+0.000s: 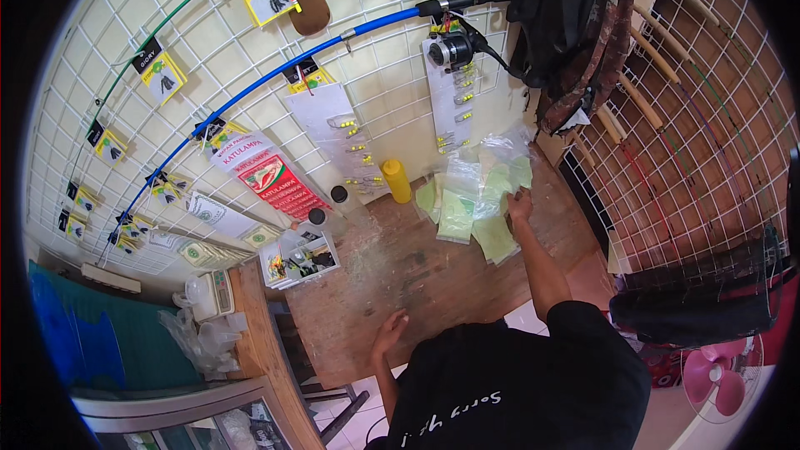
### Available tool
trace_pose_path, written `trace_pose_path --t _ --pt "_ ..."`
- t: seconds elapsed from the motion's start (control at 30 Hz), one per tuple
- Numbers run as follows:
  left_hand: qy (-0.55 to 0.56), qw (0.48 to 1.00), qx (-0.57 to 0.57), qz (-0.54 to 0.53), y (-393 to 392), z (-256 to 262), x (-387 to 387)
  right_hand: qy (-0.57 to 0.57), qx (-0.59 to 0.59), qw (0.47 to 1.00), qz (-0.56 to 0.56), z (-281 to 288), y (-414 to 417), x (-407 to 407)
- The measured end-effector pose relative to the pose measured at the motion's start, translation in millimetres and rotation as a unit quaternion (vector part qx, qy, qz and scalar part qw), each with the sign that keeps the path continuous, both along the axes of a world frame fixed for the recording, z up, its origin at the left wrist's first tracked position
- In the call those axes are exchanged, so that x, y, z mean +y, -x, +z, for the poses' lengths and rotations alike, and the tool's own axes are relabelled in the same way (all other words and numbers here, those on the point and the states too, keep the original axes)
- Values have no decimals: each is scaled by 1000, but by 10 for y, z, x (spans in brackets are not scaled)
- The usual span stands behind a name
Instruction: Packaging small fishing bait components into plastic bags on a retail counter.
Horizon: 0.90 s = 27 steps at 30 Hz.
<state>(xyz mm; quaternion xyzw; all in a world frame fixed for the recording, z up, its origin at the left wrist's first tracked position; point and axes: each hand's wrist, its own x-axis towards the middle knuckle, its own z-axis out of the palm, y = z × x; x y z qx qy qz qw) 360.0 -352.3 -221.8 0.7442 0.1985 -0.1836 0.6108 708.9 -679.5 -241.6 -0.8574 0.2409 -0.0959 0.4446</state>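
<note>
My right hand (pixel 520 205) reaches to the back right of a worn wooden table (pixel 400 275). Its fingers are closed at the edge of a clear plastic packet with pale green contents (pixel 520 172). Several similar packets (pixel 456 215) lie overlapping in a loose pile to its left, and another green packet (pixel 494 239) lies just below. My left hand (pixel 390 330) rests at the table's front edge, fingers loosely apart, with nothing seen in it. Pale crumbs or powder (pixel 365 256) are scattered over the tabletop beyond it.
A yellow bottle (pixel 397 181) and two black-capped bottles (pixel 339 195) stand along the back. A white tray of fishing tackle (pixel 301 260) sits left. White wall grid holds a blue fishing rod (pixel 262 85) and a spinning reel (pixel 451 51). A scale (pixel 215 294) stands far left; a pink fan (pixel 714 378) lower right.
</note>
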Motion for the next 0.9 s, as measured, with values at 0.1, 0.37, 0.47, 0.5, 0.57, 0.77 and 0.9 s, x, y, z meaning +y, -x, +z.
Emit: trace_pose_path --t 0.1,0.37,0.47,0.5,0.57,0.77,0.9 --pt "3 1000 7 -19 -54 49 -3 -35 -40 998 22 -53 -77 -67" --pt "-9 1000 -6 -1 -30 129 -91 -223 -152 943 193 559 61 145" --pt "-8 999 -29 12 -69 115 -130 -239 -157 924 252 882 202 199" --pt "-7 999 -44 21 -110 143 -155 -261 -148 917 264 1040 303 264" --pt "5 996 -75 37 -236 280 -212 -284 -132 906 285 1293 508 395" --pt "108 968 -205 98 -817 1014 -483 -329 -30 869 367 1461 1110 686" --pt "138 949 -242 147 -1049 1269 -527 -346 31 838 421 1452 1421 875"
